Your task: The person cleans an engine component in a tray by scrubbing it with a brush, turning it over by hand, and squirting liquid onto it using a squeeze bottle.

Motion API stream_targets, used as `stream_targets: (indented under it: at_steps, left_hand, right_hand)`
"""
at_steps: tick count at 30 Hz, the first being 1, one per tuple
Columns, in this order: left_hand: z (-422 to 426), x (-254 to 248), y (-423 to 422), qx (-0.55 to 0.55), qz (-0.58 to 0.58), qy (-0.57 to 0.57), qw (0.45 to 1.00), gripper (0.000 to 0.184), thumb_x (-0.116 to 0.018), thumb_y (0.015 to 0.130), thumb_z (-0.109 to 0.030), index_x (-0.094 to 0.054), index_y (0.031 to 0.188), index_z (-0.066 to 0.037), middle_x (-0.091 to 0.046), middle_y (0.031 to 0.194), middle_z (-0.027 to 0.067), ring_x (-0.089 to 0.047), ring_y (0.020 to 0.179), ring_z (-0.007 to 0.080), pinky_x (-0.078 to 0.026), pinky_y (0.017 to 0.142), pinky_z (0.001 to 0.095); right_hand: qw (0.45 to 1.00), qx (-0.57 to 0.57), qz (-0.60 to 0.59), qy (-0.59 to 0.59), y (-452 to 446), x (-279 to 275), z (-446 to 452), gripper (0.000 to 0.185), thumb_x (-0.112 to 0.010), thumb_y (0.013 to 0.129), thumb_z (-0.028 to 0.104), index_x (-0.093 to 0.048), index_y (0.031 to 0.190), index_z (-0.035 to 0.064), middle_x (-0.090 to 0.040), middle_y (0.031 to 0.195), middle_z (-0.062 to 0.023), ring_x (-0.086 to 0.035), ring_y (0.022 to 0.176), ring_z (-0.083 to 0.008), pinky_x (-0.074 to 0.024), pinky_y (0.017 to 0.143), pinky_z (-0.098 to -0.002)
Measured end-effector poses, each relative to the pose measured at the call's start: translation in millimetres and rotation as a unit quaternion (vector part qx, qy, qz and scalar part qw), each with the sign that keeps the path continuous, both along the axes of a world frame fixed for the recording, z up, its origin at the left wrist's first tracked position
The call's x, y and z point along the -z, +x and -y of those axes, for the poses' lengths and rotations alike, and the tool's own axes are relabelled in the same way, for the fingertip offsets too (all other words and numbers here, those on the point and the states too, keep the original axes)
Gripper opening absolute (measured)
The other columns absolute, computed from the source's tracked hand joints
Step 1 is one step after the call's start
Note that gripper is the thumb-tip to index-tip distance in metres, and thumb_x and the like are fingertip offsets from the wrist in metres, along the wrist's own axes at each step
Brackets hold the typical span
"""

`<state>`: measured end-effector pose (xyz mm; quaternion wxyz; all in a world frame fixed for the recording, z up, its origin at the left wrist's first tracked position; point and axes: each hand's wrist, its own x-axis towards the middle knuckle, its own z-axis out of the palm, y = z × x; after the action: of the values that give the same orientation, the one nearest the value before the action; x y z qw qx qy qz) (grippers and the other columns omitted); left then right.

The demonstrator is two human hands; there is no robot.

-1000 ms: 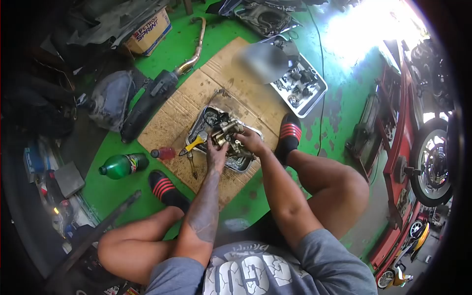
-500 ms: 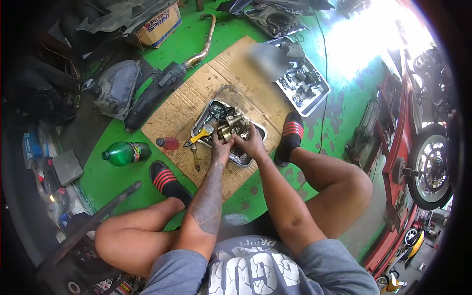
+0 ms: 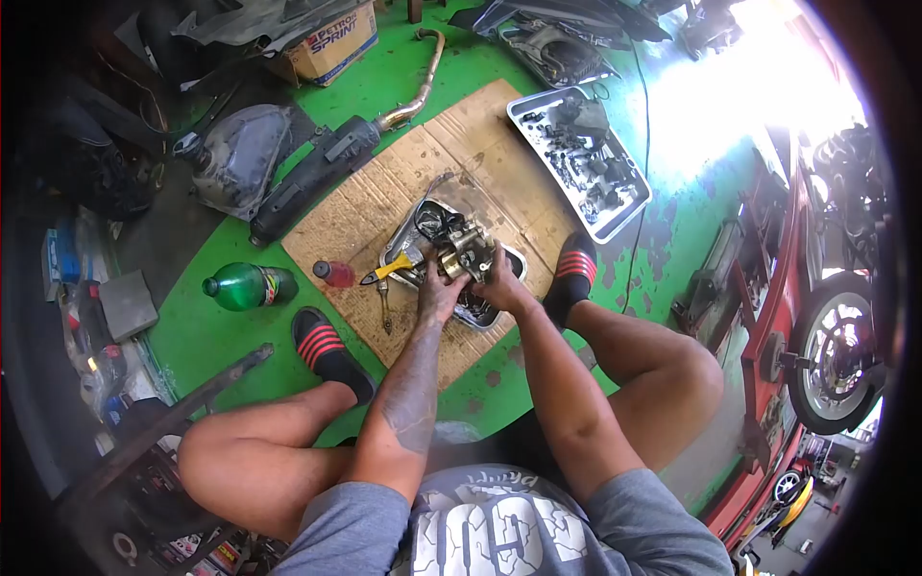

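A brass-and-grey metal engine part is held between my two hands above a small metal tray. My left hand grips its left and near side, with the fingers partly hidden. Around the right side of the part, my right hand is closed. Dark and shiny pieces lie in the tray under the part. Against the tray's left edge rests a yellow-handled brush with a black tip. A slim metal tool lies near it on the cardboard, beside a small bottle of red liquid.
A white tray of metal parts sits at the cardboard's far right. An exhaust muffler with its pipe lies at the far left. A green bottle lies on the green floor, and a wheel stands at the right.
The engine part has turned a little in my hands. The blur near the white tray is gone, showing its left end. The whole view has shifted slightly.
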<state>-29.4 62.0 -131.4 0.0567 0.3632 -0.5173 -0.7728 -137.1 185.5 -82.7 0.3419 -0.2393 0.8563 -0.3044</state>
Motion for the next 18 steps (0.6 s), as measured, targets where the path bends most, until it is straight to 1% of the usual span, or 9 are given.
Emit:
stream_targets:
  at_steps: [1,3,5,10,14,15,16,17,18]
  left_hand:
    - [0.8,-5.4,0.1,0.011,0.031,-0.004,0.999,0.095,-0.073,0.09,-0.002,-0.011,0.162,-0.01,-0.066,0.13,0.0149,-0.066,0.113,0.0194,-0.053,0.096,0.0313]
    - [10.8,-13.9,9.1,0.068,0.068,-0.027,0.995,0.094,-0.071,0.093,-0.008,-0.007,0.163,-0.011,-0.07,0.123,0.0164,-0.067,0.11,0.0192,-0.053,0.094,0.0318]
    - [10.9,-14.5,13.9,0.024,0.003,0.072,0.997,0.095,-0.071,0.093,-0.007,-0.007,0.163,-0.011,-0.07,0.122,0.0165,-0.068,0.111,0.0207,-0.053,0.094,0.0329]
    - [1.7,-14.5,1.3,-0.023,-0.02,0.01,0.999,0.091,-0.068,0.093,-0.003,-0.01,0.163,-0.011,-0.068,0.123,0.017,-0.067,0.111,0.0219,-0.054,0.094,0.0325]
    - [4.1,-16.3,3.5,-0.028,0.016,0.075,0.997,0.09,-0.069,0.091,0.001,-0.015,0.162,-0.011,-0.07,0.117,0.0143,-0.068,0.104,0.0189,-0.056,0.086,0.0309]
    - [9.1,-15.8,8.8,-0.003,0.025,0.051,0.998,0.089,-0.069,0.091,0.0,-0.016,0.162,-0.011,-0.071,0.116,0.0142,-0.068,0.102,0.0184,-0.056,0.085,0.0312]
    - [16.1,-3.9,16.4,0.023,0.034,0.026,0.999,0.089,-0.069,0.091,0.0,-0.017,0.162,-0.011,-0.071,0.115,0.0142,-0.069,0.1,0.0178,-0.056,0.084,0.0314]
    - [22.9,-1.9,25.8,0.05,0.044,0.002,0.998,0.088,-0.069,0.091,-0.001,-0.018,0.162,-0.011,-0.072,0.114,0.0141,-0.069,0.098,0.0172,-0.056,0.083,0.0317]
    - [26.8,-1.5,42.5,0.051,0.045,-0.03,0.997,0.077,-0.071,0.091,-0.004,-0.031,0.156,-0.008,-0.073,0.107,0.0131,-0.07,0.093,0.017,-0.055,0.082,0.0316]
  right_hand:
    - [1.0,0.0,0.0,0.003,-1.7,2.5,0.1,0.121,-0.084,0.072,0.018,-0.001,0.159,0.0014,-0.035,0.149,-0.0386,-0.034,0.143,-0.0493,-0.0313,0.12,-0.0465]
    - [1.0,0.0,-0.011,0.007,0.7,-0.4,0.3,0.12,-0.084,0.072,0.018,-0.003,0.159,0.004,-0.037,0.147,-0.0397,-0.039,0.139,-0.0511,-0.0346,0.118,-0.0477]
    - [1.0,0.004,-0.008,0.014,0.4,-2.3,1.4,0.12,-0.084,0.072,0.018,-0.004,0.159,0.0058,-0.038,0.146,-0.0397,-0.041,0.137,-0.0518,-0.0367,0.116,-0.0482]
    - [0.999,0.015,-0.022,0.024,1.7,-5.7,2.8,0.119,-0.084,0.071,0.018,-0.005,0.16,0.009,-0.041,0.144,-0.0397,-0.045,0.134,-0.0515,-0.04,0.114,-0.0478]
    - [0.999,0.013,0.012,0.03,-2.9,-14.0,4.3,0.12,-0.082,0.071,0.017,-0.003,0.16,0.0066,-0.04,0.144,-0.0396,-0.041,0.136,-0.0514,-0.037,0.116,-0.0471]
    - [0.999,0.011,0.024,0.028,-3.3,-15.4,3.8,0.12,-0.082,0.071,0.017,-0.001,0.16,0.0053,-0.039,0.144,-0.0397,-0.039,0.138,-0.0513,-0.0352,0.117,-0.0468]
    - [0.999,0.009,-0.011,0.033,-2.1,-5.7,2.0,0.117,-0.082,0.072,0.019,-0.006,0.16,0.0122,-0.041,0.144,-0.0382,-0.047,0.133,-0.0505,-0.0422,0.112,-0.0477]
    - [0.999,0.005,-0.012,0.035,-2.5,-5.5,0.5,0.116,-0.082,0.072,0.02,-0.007,0.161,0.0127,-0.041,0.145,-0.0375,-0.047,0.133,-0.0504,-0.0422,0.112,-0.0475]
    - [0.999,-0.001,-0.013,0.036,-3.9,-5.5,-0.5,0.115,-0.081,0.073,0.02,-0.007,0.161,0.0133,-0.04,0.145,-0.0368,-0.047,0.133,-0.0502,-0.0422,0.112,-0.0474]
